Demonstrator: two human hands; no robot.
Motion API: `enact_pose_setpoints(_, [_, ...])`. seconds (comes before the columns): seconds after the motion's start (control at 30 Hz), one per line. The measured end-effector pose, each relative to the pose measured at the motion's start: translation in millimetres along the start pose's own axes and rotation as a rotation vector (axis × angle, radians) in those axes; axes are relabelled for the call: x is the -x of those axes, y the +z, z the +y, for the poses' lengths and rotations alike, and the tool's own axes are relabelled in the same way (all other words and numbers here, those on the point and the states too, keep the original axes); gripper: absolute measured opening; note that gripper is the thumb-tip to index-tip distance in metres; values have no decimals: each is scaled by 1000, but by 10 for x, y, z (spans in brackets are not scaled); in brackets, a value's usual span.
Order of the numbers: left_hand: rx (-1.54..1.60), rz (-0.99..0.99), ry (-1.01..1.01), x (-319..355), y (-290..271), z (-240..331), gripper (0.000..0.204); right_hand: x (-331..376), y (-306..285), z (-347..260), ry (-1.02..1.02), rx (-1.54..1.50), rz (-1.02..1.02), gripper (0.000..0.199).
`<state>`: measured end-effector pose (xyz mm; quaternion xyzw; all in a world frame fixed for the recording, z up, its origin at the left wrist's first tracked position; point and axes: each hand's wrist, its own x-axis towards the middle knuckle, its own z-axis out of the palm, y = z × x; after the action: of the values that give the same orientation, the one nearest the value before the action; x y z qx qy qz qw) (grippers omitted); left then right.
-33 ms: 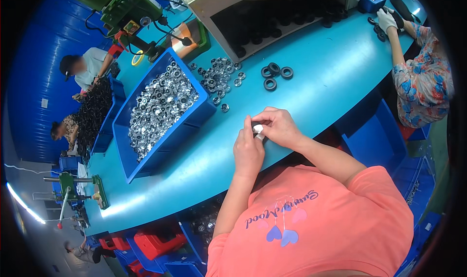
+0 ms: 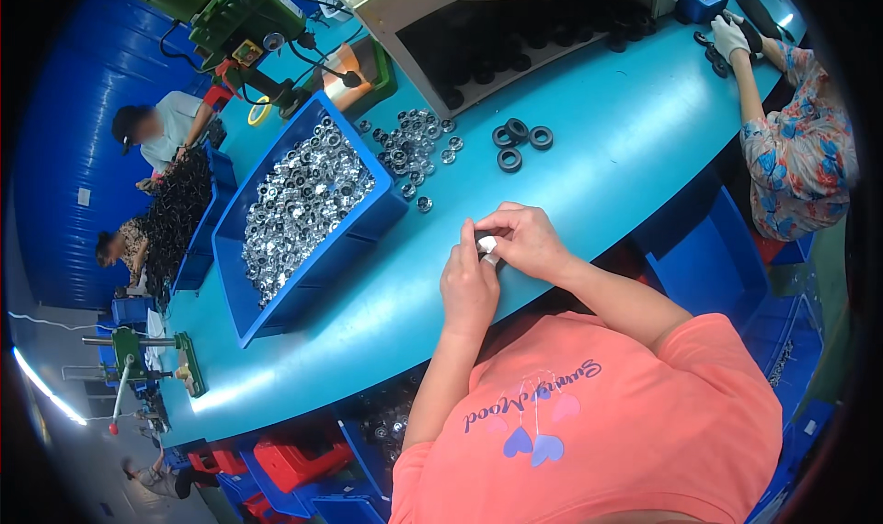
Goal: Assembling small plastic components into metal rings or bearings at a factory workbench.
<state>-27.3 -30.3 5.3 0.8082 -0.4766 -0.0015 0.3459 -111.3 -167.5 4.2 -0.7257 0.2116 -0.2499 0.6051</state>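
Observation:
Above the near edge of the turquoise table, my left hand (image 2: 469, 280) and my right hand (image 2: 529, 241) meet with fingers closed together. Between the fingertips shows a small black piece (image 2: 481, 236), mostly hidden, so its full shape cannot be made out. A white bit (image 2: 487, 245) sits at the same spot, against the fingers; whether it is a wrap or part of the piece is unclear. Beyond my hands lie several black rubber rings (image 2: 510, 160), some leaning on each other. Left of them, clear plastic wheel hubs (image 2: 414, 147) are scattered in a loose heap.
A blue bin (image 2: 368, 225) full of clear hubs stands at left. Behind are a green drill press (image 2: 225, 37) and an open-fronted metal box (image 2: 405, 46) with black rings inside. At right, a co-worker's gloved hand (image 2: 729, 39) handles black parts. Other people work at far left.

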Motion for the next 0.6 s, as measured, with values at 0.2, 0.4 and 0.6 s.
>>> enact_pose_setpoints(0.2, [122,15,-21,-9,-23,26,57,-26,23,8,147,-93,-32,20])
enact_pose_setpoints(0.4, [36,56,49,-12,37,-25,59,-26,53,68,-56,141,2,22])
enact_pose_setpoints(0.6, [880,-93,-355,-74,-103,18,61,-163,-219,53,339,-593,-312,28])
